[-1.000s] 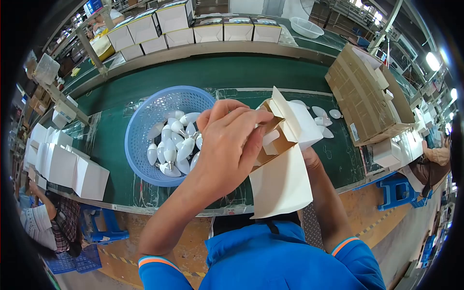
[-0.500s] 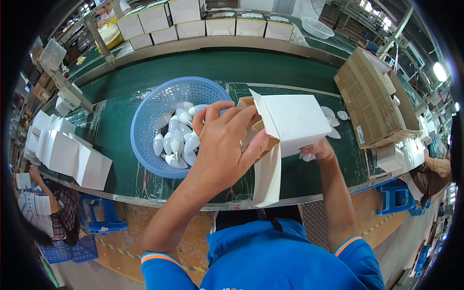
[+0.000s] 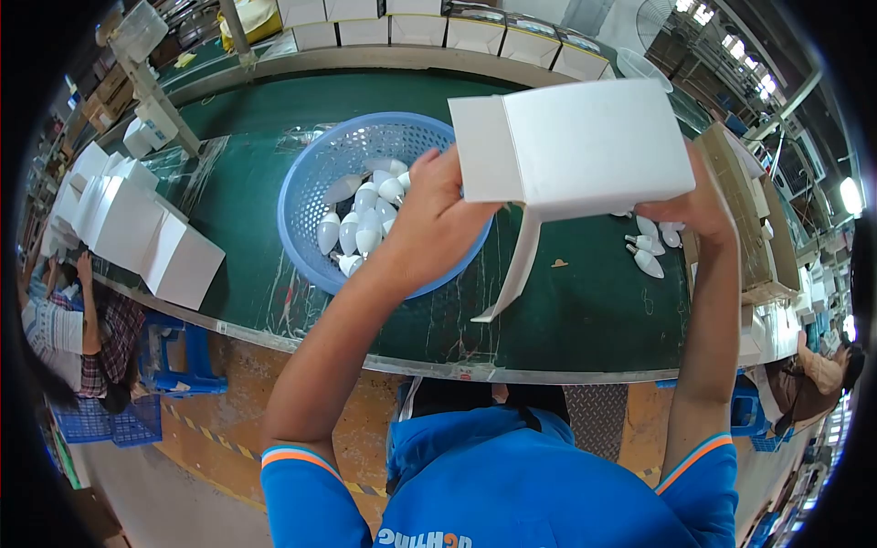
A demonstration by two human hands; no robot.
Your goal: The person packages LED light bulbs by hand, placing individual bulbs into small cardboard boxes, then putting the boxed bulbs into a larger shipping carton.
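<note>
Left hand [image 3: 437, 219] curled tight on left end of white box [image 3: 594, 142], fingers on the end flap. Right hand [image 3: 696, 199] closed on the box's right lower corner. Box held up between both hands, lying on its side, clear of the green belt [image 3: 585, 310]. Long white flap [image 3: 519, 265] hangs loose from the box underside, just right of left hand.

Directly beyond and under left hand: round blue basket [image 3: 306, 178] on the belt, holding a pile of white candle-shaped bulbs [image 3: 365, 224], metal bases showing on some. Just below right hand, a few loose bulbs [image 3: 647, 248] lie on the belt. Beyond right hand, a brown cardboard carton [image 3: 735, 196], contents can't be made out.

Well left of left hand: cluster of closed white boxes [image 3: 137, 233] at the belt edge. Far side of belt, beyond both hands: row of white boxes [image 3: 457, 32]. Another person [image 3: 55, 333] sits low, far left of left hand.
</note>
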